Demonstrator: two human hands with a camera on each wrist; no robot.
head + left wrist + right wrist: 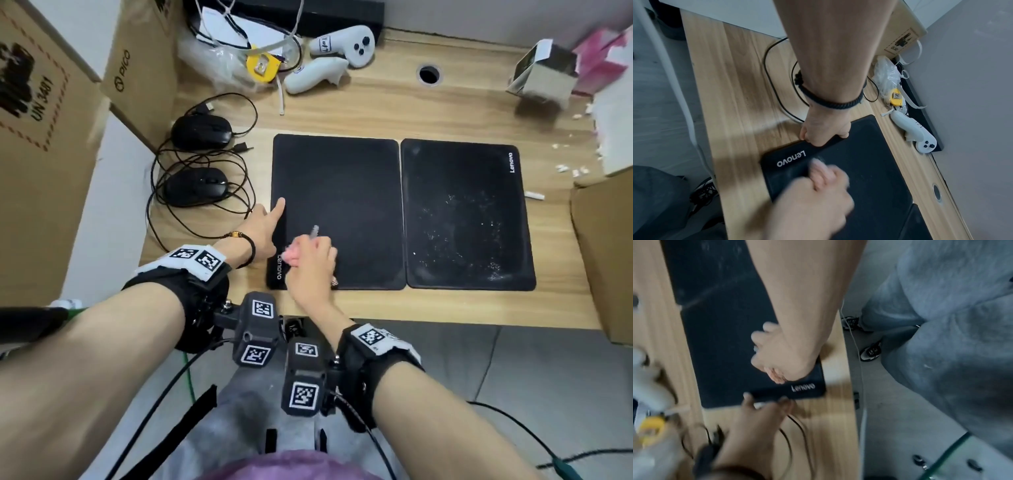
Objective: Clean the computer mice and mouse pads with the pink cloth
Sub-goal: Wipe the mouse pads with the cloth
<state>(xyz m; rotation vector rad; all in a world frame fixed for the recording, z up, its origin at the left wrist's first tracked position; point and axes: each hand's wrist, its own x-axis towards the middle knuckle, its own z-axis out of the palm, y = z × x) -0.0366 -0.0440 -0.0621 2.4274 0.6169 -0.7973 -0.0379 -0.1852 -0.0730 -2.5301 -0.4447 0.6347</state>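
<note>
2 white controllers [344, 44] and a yellow tape measure [262, 66] lie well beyond the left hand [262, 229]; a cardboard box [37, 171] stands to its left.

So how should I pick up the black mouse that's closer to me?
Come from above and pinch the nearer mouse across its two long sides; it lies flat with cables looped around it, so probably lift slowly.

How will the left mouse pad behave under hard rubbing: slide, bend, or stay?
Probably it would slide: the left hand presses the left mouse pad at its edge while the right hand holds the pink cloth on it. It looks thin and flat, so likely light and floppy if lifted.
</note>
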